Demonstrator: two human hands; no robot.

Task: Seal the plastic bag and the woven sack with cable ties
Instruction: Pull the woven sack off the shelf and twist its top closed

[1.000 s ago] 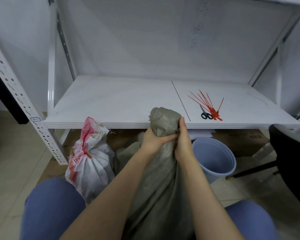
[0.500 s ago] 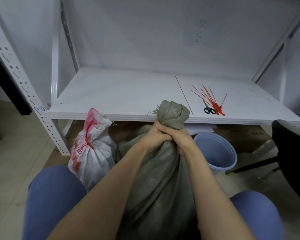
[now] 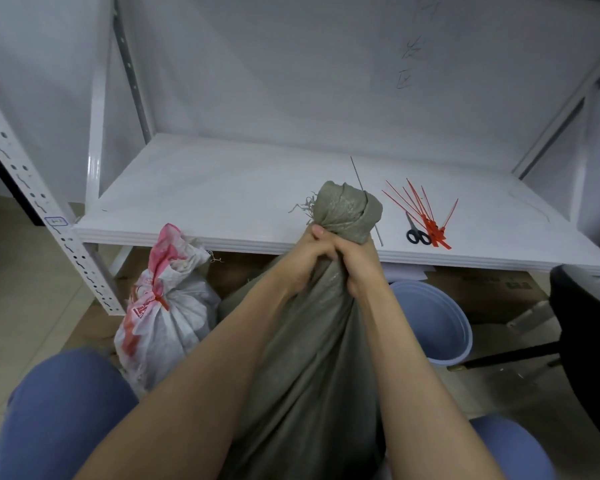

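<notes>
- Change noted: a second ago the right hand (image 3: 359, 268) lay flat against the cloth with the thumb up. It is now wrapped round the neck of the woven sack (image 3: 312, 358), and the loose mouth is drawn into a tight knob above the fists.
- Half a second ago the grip was already of this kind. The sack top now shows higher against the shelf (image 3: 222, 202).
- Hands: the left hand (image 3: 303, 263) and the right hand are together, touching each other, both clamped on the sack's gathered neck with fingers curled round it.
- One thumb tip shows at the top of the grip, pressed against the bundle.
- Woven sack: grey-green, upright between the person's knees (image 3: 59, 410), its body running down out of view at the lower edge. Frayed threads stick out on the left of the bunched top. No tie is seen on its neck.
- Plastic bag (image 3: 181, 306): white with red print, on the floor just left of the sack and below the shelf's front edge. A red tie (image 3: 160, 300) sits round its gathered neck.
- Cable ties (image 3: 418, 211): a fan of red ties lies on the shelf, to the right of the sack top and apart from both hands.
- Scissors (image 3: 417, 235): black-handled, lying on the shelf and touching the lower end of the ties.
- Other items: a blue bucket (image 3: 444, 323) on the floor to the right of the sack, partly under the shelf; a black chair (image 3: 589, 327) at the right edge; a perforated white rack upright (image 3: 32, 202) at the left.
</notes>
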